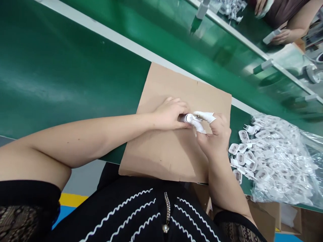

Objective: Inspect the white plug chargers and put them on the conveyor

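Observation:
My left hand (174, 113) is closed around a white cylindrical piece (185, 118) above a brown cardboard sheet (161, 154). At the open end of that piece, the thumb and a finger of my right hand (210, 126), both wrapped in white covers, pinch together. Something small shows between those fingertips, but it is too small to make out. To the right of the cardboard, many white plastic parts (272, 158) lie heaped, partly in a clear plastic bag (306, 148).
A green conveyor (227, 60) with a metal rail runs beyond the table (75, 77), carrying white pieces (202, 11). Across it, a person's hand (281, 36) holds a white piece near another pile of parts (230, 8). Cardboard boxes (290, 218) stand below the table at right.

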`<state>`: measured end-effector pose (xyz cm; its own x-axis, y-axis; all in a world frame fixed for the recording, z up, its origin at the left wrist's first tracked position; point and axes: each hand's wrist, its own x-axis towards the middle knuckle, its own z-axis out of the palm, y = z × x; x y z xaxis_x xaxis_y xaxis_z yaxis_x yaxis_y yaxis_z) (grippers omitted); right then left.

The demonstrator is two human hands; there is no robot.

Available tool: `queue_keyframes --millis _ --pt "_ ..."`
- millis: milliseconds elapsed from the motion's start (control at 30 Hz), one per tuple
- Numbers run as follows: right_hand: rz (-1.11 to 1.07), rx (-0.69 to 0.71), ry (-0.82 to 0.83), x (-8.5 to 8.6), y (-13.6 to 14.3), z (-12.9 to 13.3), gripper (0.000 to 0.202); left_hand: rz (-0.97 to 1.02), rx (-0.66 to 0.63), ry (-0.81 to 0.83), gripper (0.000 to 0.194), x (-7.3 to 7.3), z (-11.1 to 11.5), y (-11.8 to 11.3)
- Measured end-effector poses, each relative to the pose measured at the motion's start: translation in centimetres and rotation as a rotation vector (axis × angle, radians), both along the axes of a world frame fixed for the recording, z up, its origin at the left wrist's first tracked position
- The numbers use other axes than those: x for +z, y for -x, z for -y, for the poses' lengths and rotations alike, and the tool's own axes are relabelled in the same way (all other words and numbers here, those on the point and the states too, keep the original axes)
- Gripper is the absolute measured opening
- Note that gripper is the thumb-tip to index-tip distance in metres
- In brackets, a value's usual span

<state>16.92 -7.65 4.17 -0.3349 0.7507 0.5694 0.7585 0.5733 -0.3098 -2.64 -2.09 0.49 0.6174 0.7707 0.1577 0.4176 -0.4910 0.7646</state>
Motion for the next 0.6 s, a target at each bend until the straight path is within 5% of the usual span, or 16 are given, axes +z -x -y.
queue_keyframes --millis 600 --pt "0.002 -0.07 0.009 -1.2 0.2 -0.1 0.027 -0.017 0.01 -0.011 0.036 -0.3 -0.1 0.0"
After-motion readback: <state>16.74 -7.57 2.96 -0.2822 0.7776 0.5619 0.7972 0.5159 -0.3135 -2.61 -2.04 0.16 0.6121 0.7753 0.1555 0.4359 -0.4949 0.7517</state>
